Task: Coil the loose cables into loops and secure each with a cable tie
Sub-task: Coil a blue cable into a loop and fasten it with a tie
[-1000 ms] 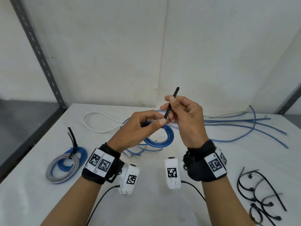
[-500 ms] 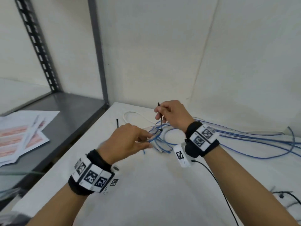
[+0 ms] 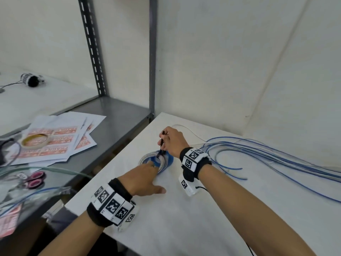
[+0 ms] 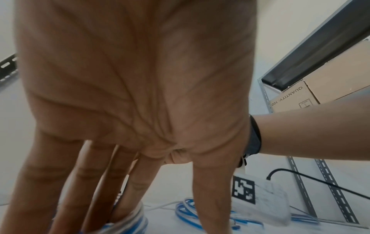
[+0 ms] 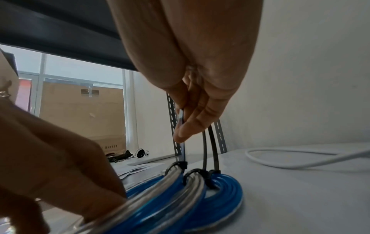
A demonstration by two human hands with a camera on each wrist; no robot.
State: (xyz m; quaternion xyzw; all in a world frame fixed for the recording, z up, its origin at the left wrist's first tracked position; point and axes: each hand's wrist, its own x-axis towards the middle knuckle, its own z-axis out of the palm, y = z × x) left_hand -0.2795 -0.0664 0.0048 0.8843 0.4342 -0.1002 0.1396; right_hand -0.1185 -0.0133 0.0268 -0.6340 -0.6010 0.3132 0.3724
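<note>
Tied coils of blue and grey cable (image 3: 167,160) lie stacked near the left edge of the white table (image 3: 184,222). My left hand (image 3: 154,169) lies on their near side with straight fingers pressing down, as the left wrist view shows over the grey loop (image 4: 132,220). My right hand (image 3: 163,140) hovers above the coils and pinches the upright tail of a black cable tie (image 3: 161,145). In the right wrist view that tie (image 5: 183,150) wraps a grey and blue bundle, and two more black tie tails (image 5: 209,150) rise from the neighbouring coils (image 5: 224,186).
Loose blue cables (image 3: 267,154) and a white cable (image 3: 186,129) trail over the table's right side. Left of the table is a grey metal shelf (image 3: 114,126) with label sheets (image 3: 60,137), a tape roll (image 3: 37,141) and pink scissors (image 3: 35,180). A shelf post (image 3: 152,71) stands at the table's corner.
Both hands have come down from mid-air to the table's left side. The coil now rests on the table among the tied coils. My left hand went from pinching to lying flat.
</note>
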